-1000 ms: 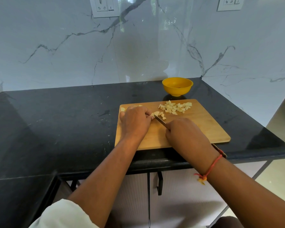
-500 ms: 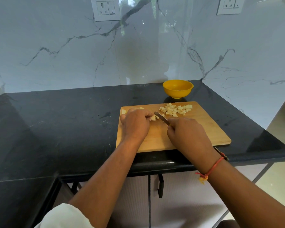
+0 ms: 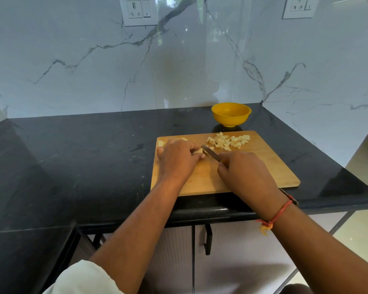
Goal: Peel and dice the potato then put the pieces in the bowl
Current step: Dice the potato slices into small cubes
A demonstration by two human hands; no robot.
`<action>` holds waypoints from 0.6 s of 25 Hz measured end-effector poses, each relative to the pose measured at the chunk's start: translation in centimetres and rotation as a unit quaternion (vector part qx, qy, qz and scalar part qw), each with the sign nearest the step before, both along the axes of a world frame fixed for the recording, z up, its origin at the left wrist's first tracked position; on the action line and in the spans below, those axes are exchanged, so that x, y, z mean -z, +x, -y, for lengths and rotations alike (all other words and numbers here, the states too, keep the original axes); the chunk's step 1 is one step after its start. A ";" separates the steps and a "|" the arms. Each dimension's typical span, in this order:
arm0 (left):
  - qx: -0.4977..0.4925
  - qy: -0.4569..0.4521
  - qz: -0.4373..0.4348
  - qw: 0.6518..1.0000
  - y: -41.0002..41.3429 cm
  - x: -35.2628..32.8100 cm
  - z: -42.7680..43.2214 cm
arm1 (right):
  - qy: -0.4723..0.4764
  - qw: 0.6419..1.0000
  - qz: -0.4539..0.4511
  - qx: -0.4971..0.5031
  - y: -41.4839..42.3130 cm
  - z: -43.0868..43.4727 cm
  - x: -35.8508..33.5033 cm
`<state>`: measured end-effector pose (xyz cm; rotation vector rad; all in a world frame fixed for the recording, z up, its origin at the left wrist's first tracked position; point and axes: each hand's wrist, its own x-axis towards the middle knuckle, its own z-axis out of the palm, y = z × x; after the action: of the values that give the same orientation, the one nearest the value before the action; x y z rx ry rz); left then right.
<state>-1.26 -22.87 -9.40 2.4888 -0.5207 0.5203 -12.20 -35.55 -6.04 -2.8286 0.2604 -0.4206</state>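
The left hand point(image 3: 177, 158) is clamped over what is left of the potato point(image 3: 198, 151) at the board's point(image 3: 270, 166) 10 o'clock corner, with only a pale cut end showing past the fingertips. The right hand point(image 3: 242, 172) is closed around the handle of the knife point(image 3: 209, 152), whose blade sits right against that cut end. Diced pieces point(image 3: 228, 141) lie heaped toward the board's 12 o'clock edge, and the bowl point(image 3: 231, 114) stands beyond them at 12 o'clock, off the board on the counter point(image 3: 83, 155).

The peeled flesh is likely firm but wet and slippery, so the remnant wants pinning from above with fingertips curled back from the blade. The dice are light and loose; they are best scooped together, not picked singly.
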 end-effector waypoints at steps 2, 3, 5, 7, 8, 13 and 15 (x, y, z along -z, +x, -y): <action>0.000 0.006 0.003 1.000 0.0 0.0 0.1 | -0.005 1.000 -0.018 0.005 -0.1 0.1 -0.4; -0.001 0.009 0.006 1.000 -0.1 0.0 0.1 | -0.006 1.000 -0.024 0.008 -0.1 0.1 -0.5; -0.006 0.014 0.011 1.000 -0.2 0.0 0.2 | -0.013 1.000 -0.019 0.014 -0.2 0.1 -0.8; -0.010 0.013 0.011 1.000 -0.2 0.0 0.1 | -0.032 0.999 0.009 0.015 -0.3 -0.1 -0.7; -0.010 0.010 0.008 1.000 -0.2 0.0 0.1 | -0.039 0.999 0.021 0.012 -0.3 -0.2 -0.6; -0.007 -0.015 0.000 1.000 -0.3 -0.1 0.0 | -0.058 0.998 0.030 -0.004 0.2 -0.7 0.2; -0.007 -0.012 -0.002 1.000 -0.3 -0.2 0.0 | -0.075 0.997 0.032 -0.008 0.6 -0.7 0.5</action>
<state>-1.55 -22.91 -9.22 2.4728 -0.4923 0.5241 -11.65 -34.88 -6.58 -2.9549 0.1998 -0.5471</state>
